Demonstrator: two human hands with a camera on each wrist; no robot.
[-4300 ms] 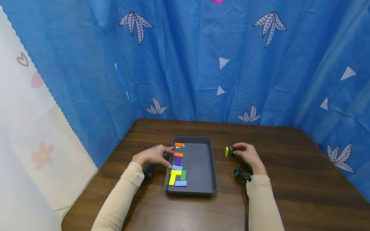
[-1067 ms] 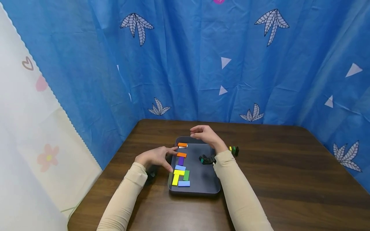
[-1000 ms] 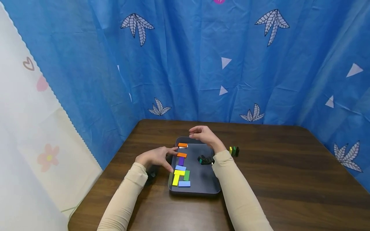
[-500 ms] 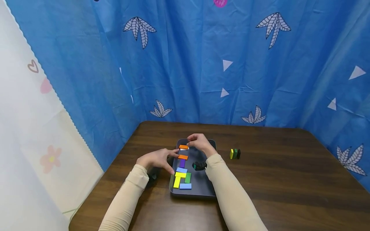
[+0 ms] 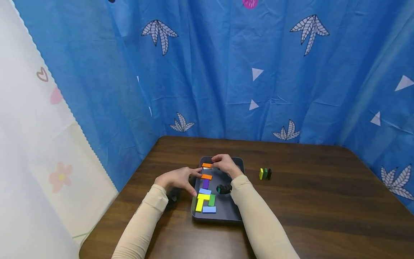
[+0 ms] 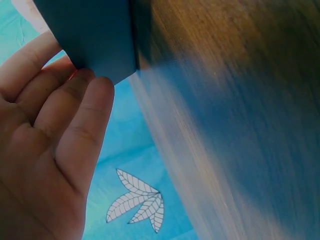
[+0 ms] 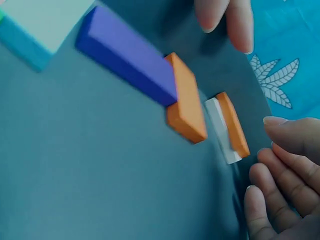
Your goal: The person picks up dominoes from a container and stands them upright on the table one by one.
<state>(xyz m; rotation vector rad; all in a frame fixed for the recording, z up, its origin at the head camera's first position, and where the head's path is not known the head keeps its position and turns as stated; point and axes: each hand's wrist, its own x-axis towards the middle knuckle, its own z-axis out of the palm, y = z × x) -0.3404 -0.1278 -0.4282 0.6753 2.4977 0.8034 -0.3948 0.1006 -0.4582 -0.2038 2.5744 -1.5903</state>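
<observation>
My left hand (image 5: 176, 180) reaches over the left rim of the grey tray (image 5: 220, 218), fingers and thumb spread apart; in the left wrist view its fingers lie against the tray's outer wall. Inside the far left corner, an orange block (image 7: 233, 122) lies over a white block (image 7: 220, 131). My right hand (image 5: 225, 164) is over the tray's far end, its loosely bent fingers right beside those two blocks and holding nothing. Nearer along the left side lie another orange block (image 5: 206, 177), a purple block (image 5: 205, 183) and a light blue block (image 5: 205, 191).
Toward the tray's near end lie two yellow blocks (image 5: 199, 205), a green block (image 5: 211, 200) and a second light blue block (image 5: 209, 209). Right of the tray, a yellow block (image 5: 261, 174), a dark green block (image 5: 265, 173) and a black block (image 5: 269, 174) stand in a row. Blue curtains surround the table (image 5: 307, 201).
My right hand has left the black block in the standing row, crossed left over the tray and come down at its far end. The left hand has stayed at the left rim.
</observation>
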